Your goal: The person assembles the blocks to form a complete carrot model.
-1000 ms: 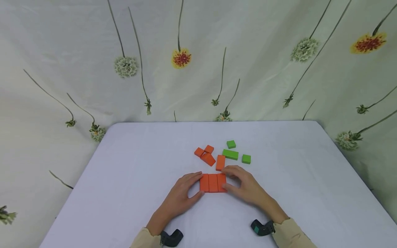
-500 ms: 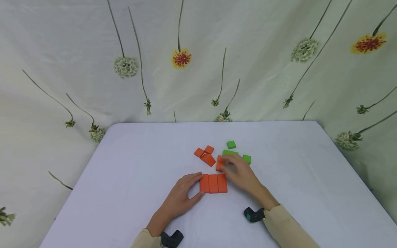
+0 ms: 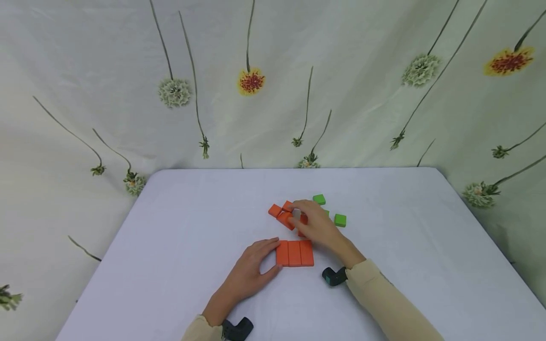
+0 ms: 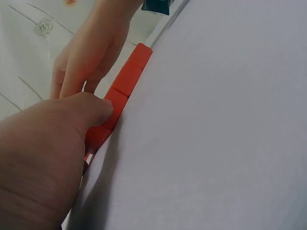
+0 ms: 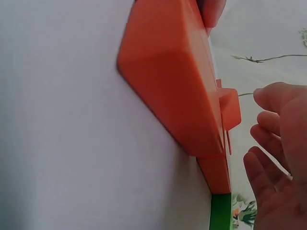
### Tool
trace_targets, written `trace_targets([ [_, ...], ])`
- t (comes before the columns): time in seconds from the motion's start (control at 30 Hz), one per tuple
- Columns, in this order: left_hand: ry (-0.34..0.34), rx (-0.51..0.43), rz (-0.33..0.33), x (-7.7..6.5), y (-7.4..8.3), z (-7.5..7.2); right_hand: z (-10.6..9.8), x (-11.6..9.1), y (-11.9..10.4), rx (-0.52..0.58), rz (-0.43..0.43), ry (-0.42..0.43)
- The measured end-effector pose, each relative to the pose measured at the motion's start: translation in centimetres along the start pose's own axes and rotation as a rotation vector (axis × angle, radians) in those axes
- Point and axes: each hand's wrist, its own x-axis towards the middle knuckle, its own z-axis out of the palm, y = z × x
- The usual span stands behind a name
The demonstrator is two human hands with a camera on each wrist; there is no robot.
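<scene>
Three orange blocks (image 3: 294, 254) lie side by side in a row on the white table. My left hand (image 3: 247, 270) holds the left end of the row, thumb at its front corner and index finger at its back corner; the left wrist view shows the thumb (image 4: 98, 112) against the orange side. Farther back, my right hand (image 3: 317, 225) hovers over a loose orange block (image 3: 303, 219), partly hidden beneath it. Its fingertips overlap a larger orange piece (image 3: 285, 219) and a small orange block (image 3: 287, 205). In the right wrist view nothing sits between the fingers (image 5: 271, 127).
Another small orange block (image 3: 275, 210) lies left of the right fingertips. Small green blocks (image 3: 340, 220) stand right and behind that hand, which mostly covers a longer green block (image 3: 327, 213). A flower-print cloth (image 3: 362, 94) hangs behind the table (image 3: 192, 213).
My right hand has left the right end of the row and moved back and left, past the single orange block, to the loose orange pieces. The left hand has stayed at the row.
</scene>
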Motion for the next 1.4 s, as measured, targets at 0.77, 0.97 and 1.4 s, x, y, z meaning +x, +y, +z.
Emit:
trace_targets([
  [0.77,-0.011,0.002,0.01,0.0,0.0,-0.1,0.7,2.1,0.2,-0.239,-0.11,-0.184],
  [0.97,-0.002,0.005,0.015,0.0,-0.1,0.0,0.8,2.2,0.1,-0.263,-0.122,-0.188],
  [1.4,0.003,0.011,0.014,-0.1,-0.2,0.1,1.1,2.5,-0.5,-0.31,-0.092,-0.163],
])
